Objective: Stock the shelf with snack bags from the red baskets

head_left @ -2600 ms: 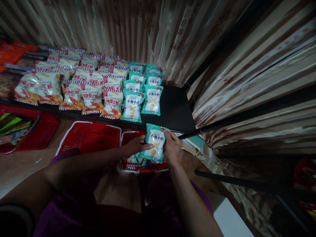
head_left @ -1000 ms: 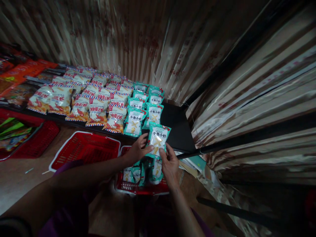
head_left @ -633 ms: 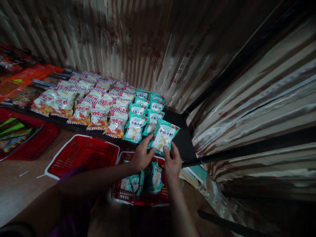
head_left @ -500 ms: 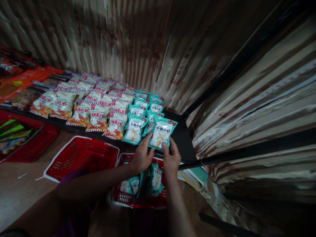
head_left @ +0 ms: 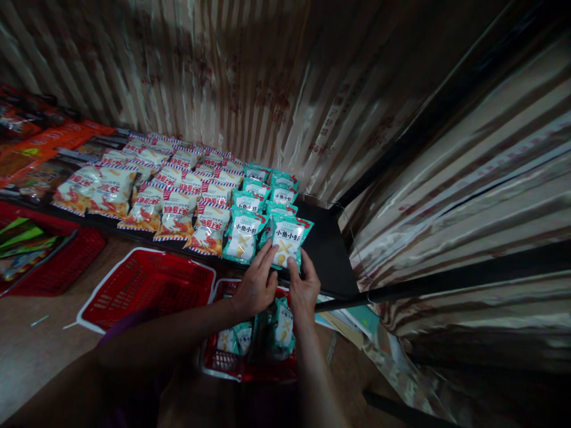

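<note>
A teal-and-white snack bag stands at the front of the shelf's right part, leaning against the teal bags behind it. My right hand grips its lower right corner, thumb on the front and fingers around the side. At its lower left edge, the fingers of my left hand press against the bag. Just to the left is a matching teal bag in the front row. Beneath my wrists, a red basket contains several more teal bags, partly hidden by my hands.
Rows of white-and-orange snack bags fill the black shelf to the left. Another red basket and one with green packets sit below. A striped curtain hangs behind; a dark bar crosses at right.
The held teal bag has shifted slightly left and back, closer against the row behind it. Both hands moved with it and keep their hold.
</note>
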`<state>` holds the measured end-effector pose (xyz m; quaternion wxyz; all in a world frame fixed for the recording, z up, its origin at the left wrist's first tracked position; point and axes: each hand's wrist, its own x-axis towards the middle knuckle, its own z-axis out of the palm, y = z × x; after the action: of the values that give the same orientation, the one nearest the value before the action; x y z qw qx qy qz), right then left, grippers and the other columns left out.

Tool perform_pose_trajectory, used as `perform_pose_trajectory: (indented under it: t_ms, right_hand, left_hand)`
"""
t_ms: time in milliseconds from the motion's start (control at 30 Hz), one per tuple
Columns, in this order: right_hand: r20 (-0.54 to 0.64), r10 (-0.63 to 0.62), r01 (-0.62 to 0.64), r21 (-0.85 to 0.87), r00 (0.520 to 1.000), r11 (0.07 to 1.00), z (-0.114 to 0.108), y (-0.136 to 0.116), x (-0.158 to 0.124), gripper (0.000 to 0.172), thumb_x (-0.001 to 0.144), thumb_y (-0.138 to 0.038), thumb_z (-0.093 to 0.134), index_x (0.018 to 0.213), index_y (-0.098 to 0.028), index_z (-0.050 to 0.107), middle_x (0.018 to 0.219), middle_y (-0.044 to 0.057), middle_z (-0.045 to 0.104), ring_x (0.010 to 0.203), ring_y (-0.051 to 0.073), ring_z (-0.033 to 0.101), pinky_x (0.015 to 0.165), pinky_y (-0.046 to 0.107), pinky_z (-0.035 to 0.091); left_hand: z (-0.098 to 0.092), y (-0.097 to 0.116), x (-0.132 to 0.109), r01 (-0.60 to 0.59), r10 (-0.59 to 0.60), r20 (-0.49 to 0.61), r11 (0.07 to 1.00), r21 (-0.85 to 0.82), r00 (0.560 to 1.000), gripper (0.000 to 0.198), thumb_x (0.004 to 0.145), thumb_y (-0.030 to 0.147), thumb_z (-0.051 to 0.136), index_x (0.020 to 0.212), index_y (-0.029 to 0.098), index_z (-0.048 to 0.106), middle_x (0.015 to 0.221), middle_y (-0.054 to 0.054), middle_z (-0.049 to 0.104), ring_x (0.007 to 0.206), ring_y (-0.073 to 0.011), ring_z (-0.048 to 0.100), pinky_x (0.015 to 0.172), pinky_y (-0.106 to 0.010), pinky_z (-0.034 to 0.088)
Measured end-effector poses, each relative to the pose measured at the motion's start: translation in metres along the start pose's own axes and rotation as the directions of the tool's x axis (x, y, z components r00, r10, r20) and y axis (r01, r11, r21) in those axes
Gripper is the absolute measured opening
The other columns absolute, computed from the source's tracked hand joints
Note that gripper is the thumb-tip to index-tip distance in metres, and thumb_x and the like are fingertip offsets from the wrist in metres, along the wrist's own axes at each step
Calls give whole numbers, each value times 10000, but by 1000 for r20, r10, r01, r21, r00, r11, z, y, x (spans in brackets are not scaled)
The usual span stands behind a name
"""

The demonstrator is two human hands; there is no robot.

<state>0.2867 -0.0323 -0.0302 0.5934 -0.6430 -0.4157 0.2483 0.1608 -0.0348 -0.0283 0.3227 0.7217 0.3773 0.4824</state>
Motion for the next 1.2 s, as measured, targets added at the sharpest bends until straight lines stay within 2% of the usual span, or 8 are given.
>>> perform_pose_trajectory:
  t_ms: [233,333,433,633,767,867,1000,1200]
  right_hand:
    - [10,-16,17,-89,1000,996,5,8,1,539,771,-473,578,1224,-181,583,1190,87,645,1045,224,607,929,376,464]
    - [3,-104,102,-197,995,975,5,9,2,514,782,-478,562,1192,-172,609,1184,112,636,1088,234,577,969,393,429]
    - [5,-162,158,-254,987,954,7,9,3,560,789,-488,547,1244,-163,567,1244,131,589,1163,244,522,1006,398,389]
    - [72,-66,82,-258,995,963,13,3,1,682,794,-514,521,1394,-218,386,1349,115,513,1196,254,509,999,404,387]
    - [61,-57,71,-276,997,959,16,4,3,719,772,-548,529,1385,-196,401,1322,135,538,1182,264,525,978,407,407]
    - [44,-72,81,-273,996,959,19,7,5,733,760,-552,533,1375,-172,413,1321,141,540,1184,257,529,972,396,419]
    - [47,-108,117,-291,993,949,22,12,9,675,770,-532,528,1337,-169,469,1292,128,570,1142,242,558,957,374,435]
    - [49,-127,136,-339,991,931,24,17,12,643,784,-513,516,1326,-169,487,1216,121,623,1074,248,595,896,366,471]
  left_hand:
    - [0,-4,-2,14,-16,45,999,52,999,561,849,112,375,1407,123,316,1512,-152,240,1399,-234,236,1144,-430,261]
    - [-2,-4,-2,11,-14,45,998,60,999,547,849,115,378,1394,111,336,1517,-158,226,1399,-246,233,1140,-446,265]
    - [-3,-4,-2,-2,-1,46,998,64,999,555,842,107,383,1395,116,334,1518,-159,224,1399,-255,232,1139,-467,260]
    - [-1,-7,-4,-13,7,56,994,108,998,604,818,72,381,1414,117,296,1529,-163,182,1410,-265,194,1138,-483,260]
    - [0,-8,-5,-50,38,74,986,162,996,619,813,64,380,1421,104,274,1537,-171,141,1422,-280,133,1132,-511,259]
    - [0,-8,-4,-40,26,79,982,186,997,617,811,62,376,1418,87,273,1532,-183,146,1419,-281,146,1130,-513,263]
    - [1,-10,-3,-24,8,77,978,208,997,621,811,61,375,1420,65,255,1529,-205,138,1415,-282,164,1128,-508,268]
    - [5,-13,-3,-46,33,63,974,221,997,688,798,45,395,1451,110,189,1544,-180,86,1421,-292,124,1121,-523,275]
